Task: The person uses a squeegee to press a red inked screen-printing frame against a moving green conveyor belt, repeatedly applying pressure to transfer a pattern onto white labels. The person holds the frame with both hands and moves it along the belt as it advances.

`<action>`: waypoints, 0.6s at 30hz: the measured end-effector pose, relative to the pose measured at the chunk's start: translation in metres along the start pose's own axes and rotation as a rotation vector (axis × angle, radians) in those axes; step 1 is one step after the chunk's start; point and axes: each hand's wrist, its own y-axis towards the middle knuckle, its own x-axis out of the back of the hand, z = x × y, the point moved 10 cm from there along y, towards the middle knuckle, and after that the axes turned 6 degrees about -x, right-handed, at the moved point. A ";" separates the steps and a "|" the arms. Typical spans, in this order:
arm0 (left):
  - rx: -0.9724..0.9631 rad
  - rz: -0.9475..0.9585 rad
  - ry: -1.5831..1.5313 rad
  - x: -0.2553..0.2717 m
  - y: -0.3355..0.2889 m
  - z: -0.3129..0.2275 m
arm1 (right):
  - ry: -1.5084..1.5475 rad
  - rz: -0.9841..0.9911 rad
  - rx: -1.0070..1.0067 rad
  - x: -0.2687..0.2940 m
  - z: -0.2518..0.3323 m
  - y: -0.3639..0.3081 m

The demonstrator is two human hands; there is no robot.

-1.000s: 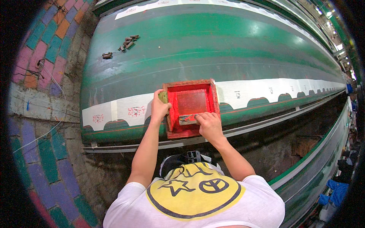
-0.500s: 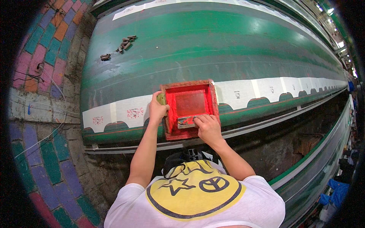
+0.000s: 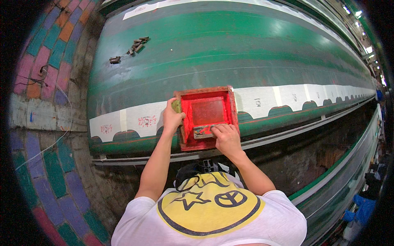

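A red-stained wooden screen printing frame point(image 3: 205, 91) lies flat over a row of white fabric pieces point(image 3: 262, 98) along the near edge of the long green table. My left hand point(image 3: 172, 118) grips the frame's left side, thumb turned inward. Inside the frame, at its near end, rests a small ink-smeared squeegee point(image 3: 202, 132). Fingers of my right hand point(image 3: 226, 137) are closed on the squeegee's right end. Beyond it shows the screen mesh point(image 3: 207, 111), dark red with bright red ink around it. Left of the frame, a fabric piece bears a red and black print point(image 3: 147, 121); pieces to the right carry black prints only.
Several short dark cylinders point(image 3: 138, 46) lie on the far left of the green table point(image 3: 193, 45). Another white strip point(image 3: 164, 5) runs along its far edge. A metal rail point(image 3: 262, 141) borders the near side. Painted bricks point(image 3: 55, 168) and a thin cable cover the floor at left.
The view has shifted very slightly. Both hands keep their hold, and the frame and squeegee stay in practically the same place.
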 end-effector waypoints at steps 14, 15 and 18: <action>0.063 0.023 0.101 -0.008 -0.001 0.014 | -0.043 0.028 0.014 -0.004 -0.001 0.002; 0.058 0.021 0.085 -0.009 0.000 0.016 | -0.045 0.020 0.017 -0.003 -0.001 0.002; 0.058 0.025 0.049 -0.012 0.001 0.020 | -0.048 0.004 0.021 -0.002 -0.001 0.002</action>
